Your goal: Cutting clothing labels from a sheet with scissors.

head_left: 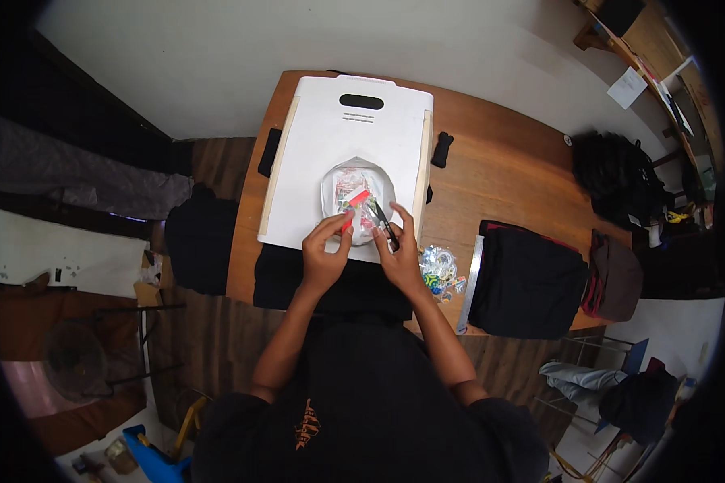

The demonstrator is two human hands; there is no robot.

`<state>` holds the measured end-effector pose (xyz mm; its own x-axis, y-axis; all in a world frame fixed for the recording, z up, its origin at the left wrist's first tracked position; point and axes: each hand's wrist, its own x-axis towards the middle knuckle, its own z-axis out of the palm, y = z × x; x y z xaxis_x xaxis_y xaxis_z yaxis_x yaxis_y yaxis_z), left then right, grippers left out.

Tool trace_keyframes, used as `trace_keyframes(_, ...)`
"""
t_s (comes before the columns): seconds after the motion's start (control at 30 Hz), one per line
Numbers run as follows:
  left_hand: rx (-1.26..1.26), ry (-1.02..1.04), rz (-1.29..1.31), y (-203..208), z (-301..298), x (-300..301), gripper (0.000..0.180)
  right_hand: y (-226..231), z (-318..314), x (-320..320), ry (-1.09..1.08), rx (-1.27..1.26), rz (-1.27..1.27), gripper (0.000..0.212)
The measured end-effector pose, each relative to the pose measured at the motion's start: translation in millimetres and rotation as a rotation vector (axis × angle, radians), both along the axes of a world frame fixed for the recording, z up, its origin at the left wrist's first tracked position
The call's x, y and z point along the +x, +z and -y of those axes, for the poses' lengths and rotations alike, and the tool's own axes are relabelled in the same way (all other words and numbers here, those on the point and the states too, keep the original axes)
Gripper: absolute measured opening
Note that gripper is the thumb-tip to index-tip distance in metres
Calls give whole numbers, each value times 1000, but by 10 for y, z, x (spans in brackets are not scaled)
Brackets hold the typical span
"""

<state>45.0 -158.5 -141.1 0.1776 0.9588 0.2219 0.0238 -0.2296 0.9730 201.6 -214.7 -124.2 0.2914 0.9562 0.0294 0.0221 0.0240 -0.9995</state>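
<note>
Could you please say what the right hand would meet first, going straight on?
Past the black tool it seems to hold, the right hand would probably meet the whitish container; depth is unclear.

no legible text or numbers

Tabletop (499, 185): brown wood, smooth, slight sheen. White board (298, 185) on it: smooth, mostly matt, plastic-looking; side strips (279, 165) look like bare pale wood. Round container (326, 191): smooth pale wall, exact material unclear. Clear packet (437, 270): glossy plastic film, bright glints. Ruler (470, 286): metal look, dull shine. Folded black stack (528, 280): matt cloth. Floor (217, 326): wood-grain planks. Wall (298, 36): smooth, matt.
</note>
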Motion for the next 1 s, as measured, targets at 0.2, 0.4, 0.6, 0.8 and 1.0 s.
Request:
trace_keyframes(0.2, 327, -122, -316, -40, 6, -108, 39, -242, 57, 123, 136, -71, -157, 33)
trace_keyframes(0.4, 441, -377, -697, 299, -69, -68, 55, 67, 75, 211, 239, -191, -357, 32)
trace_keyframes(0.6, 487, -483, -816, 218, -174, -49, 65, 73, 75, 231, 285, -270, -562, 30)
trace_keyframes(0.8, 382, -370, -844, 382, -377, -75, 71, 0, 95, 240, 246, -293, -600, 33)
trace_keyframes(1.0, 493, -512, -766, 291, -347, -70, 67, 50, 54, 229, 213, -311, -561, 34)
